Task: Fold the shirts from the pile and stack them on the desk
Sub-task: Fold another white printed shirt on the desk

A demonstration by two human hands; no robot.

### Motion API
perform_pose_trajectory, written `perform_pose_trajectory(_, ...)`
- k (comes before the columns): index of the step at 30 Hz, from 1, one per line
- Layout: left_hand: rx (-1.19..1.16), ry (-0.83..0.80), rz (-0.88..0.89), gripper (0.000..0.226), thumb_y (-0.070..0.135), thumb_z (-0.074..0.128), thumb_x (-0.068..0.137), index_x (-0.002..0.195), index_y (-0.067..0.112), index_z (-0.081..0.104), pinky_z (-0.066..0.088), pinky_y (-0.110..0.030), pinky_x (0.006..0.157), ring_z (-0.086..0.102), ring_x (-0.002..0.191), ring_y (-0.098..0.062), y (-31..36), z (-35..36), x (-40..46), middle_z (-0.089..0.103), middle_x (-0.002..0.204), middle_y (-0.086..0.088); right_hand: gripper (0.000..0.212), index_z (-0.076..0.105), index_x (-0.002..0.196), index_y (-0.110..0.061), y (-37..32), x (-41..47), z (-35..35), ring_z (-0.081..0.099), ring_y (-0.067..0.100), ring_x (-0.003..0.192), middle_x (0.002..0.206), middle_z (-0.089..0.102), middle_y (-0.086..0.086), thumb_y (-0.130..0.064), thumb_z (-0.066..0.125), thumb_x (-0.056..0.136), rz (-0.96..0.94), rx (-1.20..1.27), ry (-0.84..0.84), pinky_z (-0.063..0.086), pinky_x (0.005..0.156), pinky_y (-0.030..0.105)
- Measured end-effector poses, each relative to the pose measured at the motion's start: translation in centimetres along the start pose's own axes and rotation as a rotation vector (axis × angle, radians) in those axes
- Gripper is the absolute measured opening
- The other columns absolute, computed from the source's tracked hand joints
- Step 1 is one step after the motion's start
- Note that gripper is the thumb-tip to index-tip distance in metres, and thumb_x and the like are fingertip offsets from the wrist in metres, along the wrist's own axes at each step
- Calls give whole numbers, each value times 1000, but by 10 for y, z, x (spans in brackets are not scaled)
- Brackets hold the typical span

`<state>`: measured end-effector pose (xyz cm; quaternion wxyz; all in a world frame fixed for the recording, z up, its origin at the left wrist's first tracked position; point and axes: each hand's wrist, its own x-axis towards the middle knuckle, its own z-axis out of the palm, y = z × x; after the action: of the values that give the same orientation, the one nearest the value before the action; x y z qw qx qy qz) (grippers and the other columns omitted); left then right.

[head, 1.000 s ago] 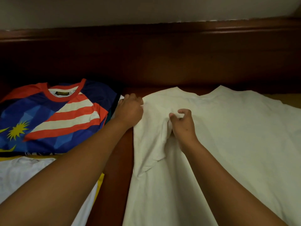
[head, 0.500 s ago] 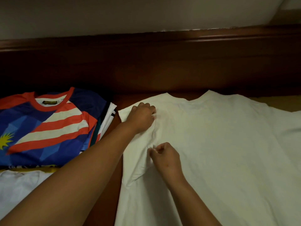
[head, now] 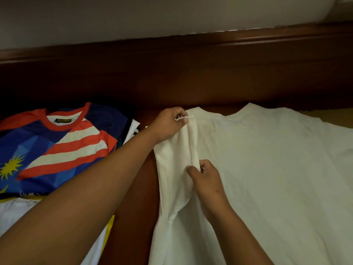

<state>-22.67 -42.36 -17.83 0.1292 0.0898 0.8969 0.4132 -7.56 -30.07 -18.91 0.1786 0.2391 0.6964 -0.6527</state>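
Hands work one raised ridge of soft cloth: the left hand (head: 168, 121) pinches the far end of the fold at the shoulder of the white shirt (head: 267, 178), while the right hand (head: 205, 178) pinches its near end. The shirt lies spread flat, matte and faintly creased, rightward from both hands on the glossy dark wood counter (head: 133, 207). Left of the left hand lies a slick blue jersey (head: 57, 146) with red and white stripes.
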Motion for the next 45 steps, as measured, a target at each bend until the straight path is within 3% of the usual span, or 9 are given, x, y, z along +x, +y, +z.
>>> perform_pose_trajectory(3,1,12,29,14,18,57,95,100,10,66,44,-22,76,56,90,-11,5,8,7,61,93,4,23,57,106,-27,14,-1,-15,66,17,94,105,68,-1,-26,67,85,50,95,-11,54,85,36)
perform_pose_trajectory(10,69,-2,76,7,22,57,94,91,19,63,43,-27,67,56,80,-13,11,36,22,62,90,0,23,56,103,-32,22,-1,-45,64,16,81,90,63,-4,-18,64,87,-56,-65,234,56,76,42)
perform_pose_trajectory(14,161,7,27,15,22,55,95,107,17,63,46,-31,76,57,88,-13,-3,51,19,64,100,-2,35,53,118,-28,28,-1,-49,63,19,93,109,63,-1,-13,62,88,-69,-186,266,55,83,45)
perform_pose_trajectory(17,302,241,27,27,19,54,95,121,18,59,41,-35,98,48,116,-21,-16,47,1,56,123,-5,46,47,129,-26,33,-1,-52,62,21,100,120,61,5,-9,59,88,-76,-228,255,55,84,38)
perform_pose_trajectory(21,260,587,-229,26,23,54,93,118,17,57,45,-42,92,51,113,-27,-46,35,-51,55,123,-10,51,43,135,-24,34,-2,-57,60,19,100,118,61,4,-6,56,90,-118,-283,231,47,78,23)
perform_pose_trajectory(27,349,270,-509,28,49,42,97,97,25,56,43,-29,63,56,77,-16,-39,45,-82,60,86,3,54,39,141,-22,36,-2,-58,56,21,110,121,57,1,-6,53,92,-185,-432,209,40,87,24)
perform_pose_trajectory(33,105,472,-523,16,26,45,100,94,13,52,37,-29,64,50,74,-18,-46,32,-73,56,85,-7,52,38,142,-22,34,-3,-51,54,17,108,117,55,1,-9,55,94,-216,-518,140,36,87,20)
perform_pose_trajectory(39,-43,462,-502,16,29,57,95,91,14,54,39,-25,58,54,68,-13,-54,30,-82,56,75,2,16,46,109,-14,25,1,-43,54,20,80,106,51,3,-10,50,94,-289,-784,125,39,62,28)
perform_pose_trajectory(45,-245,429,-613,13,26,52,97,95,15,59,37,-24,50,53,59,-14,-51,25,-81,61,74,-6,36,47,124,-12,-9,28,-42,59,25,93,115,55,7,-37,44,99,-291,-924,229,41,67,30)
